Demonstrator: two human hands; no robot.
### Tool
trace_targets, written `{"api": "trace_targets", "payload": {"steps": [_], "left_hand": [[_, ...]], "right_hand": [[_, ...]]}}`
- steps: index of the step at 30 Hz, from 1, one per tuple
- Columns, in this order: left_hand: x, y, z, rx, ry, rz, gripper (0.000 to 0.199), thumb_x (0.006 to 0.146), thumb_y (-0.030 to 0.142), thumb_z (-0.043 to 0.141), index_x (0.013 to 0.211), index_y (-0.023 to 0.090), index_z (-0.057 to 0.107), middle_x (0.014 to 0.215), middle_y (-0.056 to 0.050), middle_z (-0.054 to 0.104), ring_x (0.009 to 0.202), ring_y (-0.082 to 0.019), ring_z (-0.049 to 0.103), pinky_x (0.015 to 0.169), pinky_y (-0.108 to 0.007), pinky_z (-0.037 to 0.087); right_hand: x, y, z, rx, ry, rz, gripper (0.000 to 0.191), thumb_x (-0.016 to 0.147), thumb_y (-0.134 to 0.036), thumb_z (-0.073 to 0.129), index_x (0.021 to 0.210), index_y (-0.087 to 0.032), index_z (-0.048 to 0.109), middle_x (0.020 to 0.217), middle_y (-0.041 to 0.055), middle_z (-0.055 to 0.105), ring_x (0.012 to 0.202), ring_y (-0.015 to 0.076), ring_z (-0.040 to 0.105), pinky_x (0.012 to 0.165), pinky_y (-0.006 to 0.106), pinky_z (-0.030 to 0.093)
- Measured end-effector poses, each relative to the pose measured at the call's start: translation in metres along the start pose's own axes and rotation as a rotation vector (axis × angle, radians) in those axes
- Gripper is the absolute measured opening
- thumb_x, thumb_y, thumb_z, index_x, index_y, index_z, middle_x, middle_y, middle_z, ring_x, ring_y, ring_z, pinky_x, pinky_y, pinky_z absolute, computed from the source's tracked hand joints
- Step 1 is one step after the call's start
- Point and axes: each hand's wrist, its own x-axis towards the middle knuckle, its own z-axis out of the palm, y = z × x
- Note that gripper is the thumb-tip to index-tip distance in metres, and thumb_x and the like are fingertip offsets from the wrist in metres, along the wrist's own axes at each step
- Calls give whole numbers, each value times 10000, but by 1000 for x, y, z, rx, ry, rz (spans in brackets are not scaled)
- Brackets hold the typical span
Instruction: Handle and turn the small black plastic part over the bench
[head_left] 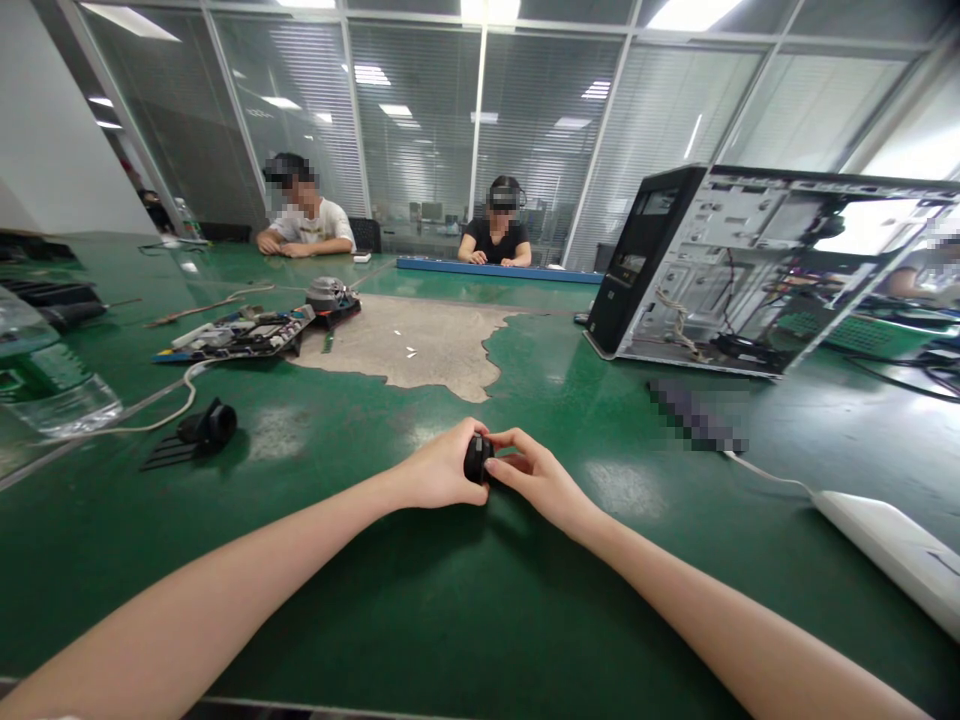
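Note:
In the middle of the head view, my left hand (442, 468) is closed around a small black rounded part (478, 460), thumb below and fingers over it. Its exact kind I cannot make out. From the other side, my right hand (540, 480) pinches the right edge of that part with thumb and fingertips. Both hands are just above the green tabletop (420, 600). Much of the part is hidden by my fingers.
An open computer case (637, 270) stands at right, near a white power bank (885, 550) with a cable. At left are a circuit board (240, 335), a black pronged part (199, 430) and a plastic bottle (45, 370). Two people sit across the table.

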Motion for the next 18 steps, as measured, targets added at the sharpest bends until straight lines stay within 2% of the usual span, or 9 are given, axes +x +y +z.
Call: {"api": "trace_targets", "payload": {"steps": [5,10,14,18], "left_hand": [[0,-2,1,-11,-13,7,573,552,223,624,1078,180,399,901,-25,550,774,-188,537,631,-274,429],[1,-2,2,6,3,11,559,555,230,625,1067,179,407,878,-20,545,759,-184,533,611,-265,420],[1,-2,1,6,0,-2,557,550,230,631,1061,181,415,875,-18,546,765,-187,535,615,-266,422],[1,-2,1,4,-9,6,544,555,228,626,1054,181,414,898,-27,549,782,-192,537,633,-274,428]], "right_hand": [[-5,0,1,63,-38,-92,308,700,-239,627,964,-221,469,915,3,578,900,145,579,870,341,442],[-3,0,1,48,9,-66,197,750,-304,569,906,-214,489,892,6,579,836,144,583,776,319,473],[0,-1,2,22,56,-9,255,731,-334,582,933,-203,497,915,19,581,791,139,580,736,307,475],[-1,-2,1,31,11,3,279,718,-320,596,951,-208,490,896,14,580,783,137,583,753,318,473]]}}
